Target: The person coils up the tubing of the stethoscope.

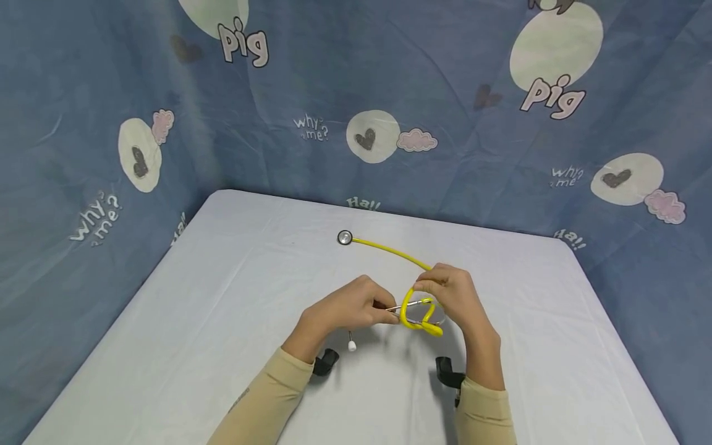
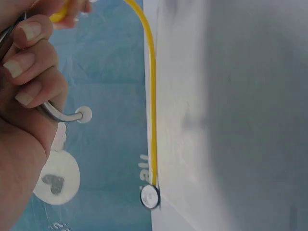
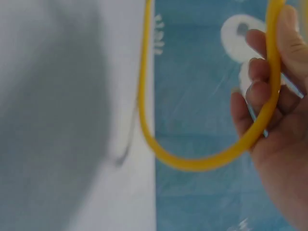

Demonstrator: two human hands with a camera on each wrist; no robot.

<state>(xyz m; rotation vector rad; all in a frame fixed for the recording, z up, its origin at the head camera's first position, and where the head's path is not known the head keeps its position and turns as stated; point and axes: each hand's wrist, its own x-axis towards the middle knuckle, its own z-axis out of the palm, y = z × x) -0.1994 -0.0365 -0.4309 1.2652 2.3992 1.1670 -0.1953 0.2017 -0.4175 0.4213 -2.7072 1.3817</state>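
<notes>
A stethoscope with yellow tubing (image 1: 392, 251) is held above the white table by both hands. My left hand (image 1: 356, 304) grips its metal ear tubes, fingers curled around them. One bent metal tube (image 2: 58, 114) pokes out below those fingers and ends in a white ear tip (image 2: 84, 114). With thumb and fingers, my right hand (image 1: 453, 295) pinches the tubing, which loops around the ear tubes in front of it. In the right wrist view the tubing (image 3: 197, 164) hangs in a wide curve from that hand. The round chest piece (image 1: 345, 237) lies on the table further back.
A white cloth covers the table (image 1: 556, 321). Blue printed fabric (image 1: 311, 68) hangs behind it and along the sides. Black wrist mounts (image 1: 325, 362) show beside both forearms, which are in tan sleeves (image 1: 272, 395).
</notes>
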